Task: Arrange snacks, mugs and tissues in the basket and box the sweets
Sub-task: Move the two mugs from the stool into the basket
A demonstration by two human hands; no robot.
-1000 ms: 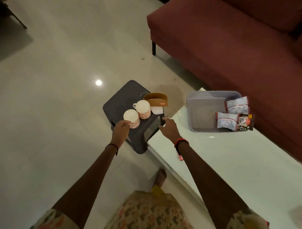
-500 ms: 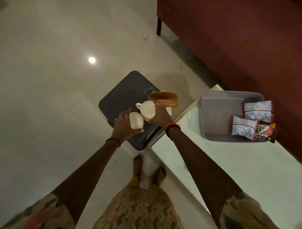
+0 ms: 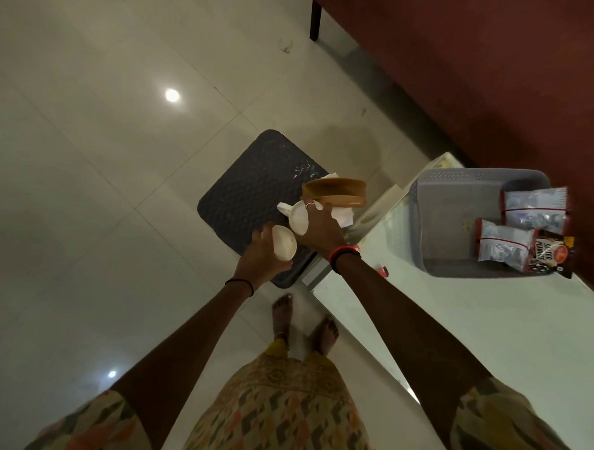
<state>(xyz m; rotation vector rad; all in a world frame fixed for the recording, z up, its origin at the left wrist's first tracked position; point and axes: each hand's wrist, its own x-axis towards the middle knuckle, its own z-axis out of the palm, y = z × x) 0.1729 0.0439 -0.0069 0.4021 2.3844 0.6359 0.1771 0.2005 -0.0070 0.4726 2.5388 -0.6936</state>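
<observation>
My left hand grips a white mug, lifted above the dark stool. My right hand holds a second white mug by its side, its handle pointing left. Both mugs are tilted and touch each other. Behind them on the stool stands a brown tissue holder with white tissues under it. The grey basket sits on the white table to the right, with two clear snack bags and a peanut packet at its right end.
A red sofa runs along the back right, close behind the basket. The white table stretches to the lower right, and its corner meets the stool. A small red item lies near the table's edge. My bare feet stand on the tiled floor.
Both hands closed on the mugs and lifted them off the stool. The camera has tilted down and shifted, so the basket now appears further right.
</observation>
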